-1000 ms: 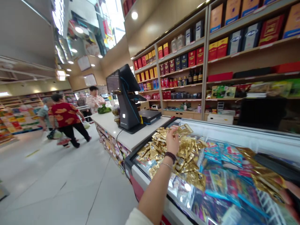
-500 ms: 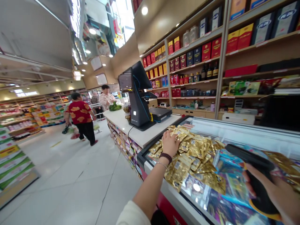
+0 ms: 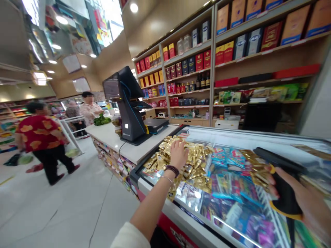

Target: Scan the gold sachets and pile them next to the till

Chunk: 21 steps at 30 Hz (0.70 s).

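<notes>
My left hand [image 3: 179,154] rests on a heap of shiny gold packets [image 3: 197,155], its fingers spread over them. The packets lie on the glass top of a chest freezer [image 3: 176,204]. In my right hand [image 3: 305,198] is a black barcode scanner [image 3: 280,159] with orange trim, its handle wrapped by my fingers. The scanner's long head points left over the glass, and a cable hangs from its handle. Beside it, more gold packets [image 3: 254,163] lie toward the right. Blue and purple packages [image 3: 232,187] show in the freezer area.
A white counter [image 3: 134,151] adjoins the freezer's far left end, with a black checkout terminal [image 3: 129,117] and leafy greens [image 3: 101,119] on it. Shelves [image 3: 188,93] of boxes and bottles line the back wall. A person in a red patterned shirt [image 3: 38,132] walks on the left.
My view has swung to the right, so the counter and shelves sit further left. My left hand stays on the gold packets, and the scanner stays in my right hand. The red-shirted person appears nearer.
</notes>
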Motion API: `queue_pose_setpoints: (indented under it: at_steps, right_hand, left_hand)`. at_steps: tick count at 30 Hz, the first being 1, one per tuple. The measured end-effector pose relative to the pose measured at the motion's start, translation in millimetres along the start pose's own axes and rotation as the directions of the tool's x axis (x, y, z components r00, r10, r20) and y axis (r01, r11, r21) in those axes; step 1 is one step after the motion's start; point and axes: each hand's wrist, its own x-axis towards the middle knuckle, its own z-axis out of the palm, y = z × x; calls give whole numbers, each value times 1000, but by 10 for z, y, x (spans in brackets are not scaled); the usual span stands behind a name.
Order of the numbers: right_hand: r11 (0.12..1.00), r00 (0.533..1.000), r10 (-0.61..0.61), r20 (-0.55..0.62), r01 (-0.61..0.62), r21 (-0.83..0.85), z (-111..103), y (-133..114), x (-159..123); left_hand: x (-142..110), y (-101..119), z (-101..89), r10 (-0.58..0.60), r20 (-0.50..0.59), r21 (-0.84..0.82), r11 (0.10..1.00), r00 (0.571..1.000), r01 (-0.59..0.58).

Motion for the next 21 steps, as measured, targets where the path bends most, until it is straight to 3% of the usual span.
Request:
queue_pose_setpoints:
  at_steps: [3, 6, 9, 13, 17, 21]
  right_hand:
    - [989, 995, 82, -53, -75, 126, -428, -90, -51]
    - [978, 982, 87, -165, -52, 200, -828, -130, -119]
    - [970, 961, 54, -270, 14, 243, -1101, -133, -168]
    - [965, 953, 18, -301, 62, 255, -1213, -125, -171]
    - [970, 958, -12, -287, 81, 228, -1183, -62, -118]
    - [971, 951, -40, -308, 110, 214, -1125, 12, -72]
  left_hand:
    - [82, 474, 274, 137, 45, -138, 982, 990, -130]
    - [115, 1047, 664, 263, 120, -304, 928, 957, -217]
    - [56, 1619, 1061, 293, 170, -422, 884, 941, -199]
    - [-136, 2210, 1407, 269, 268, -443, 887, 925, -129]
    - [-305, 2477, 1541, 222, 382, -383, 921, 897, -65]
    - [-331, 2439, 1614, 138, 396, -467, 881, 908, 70]
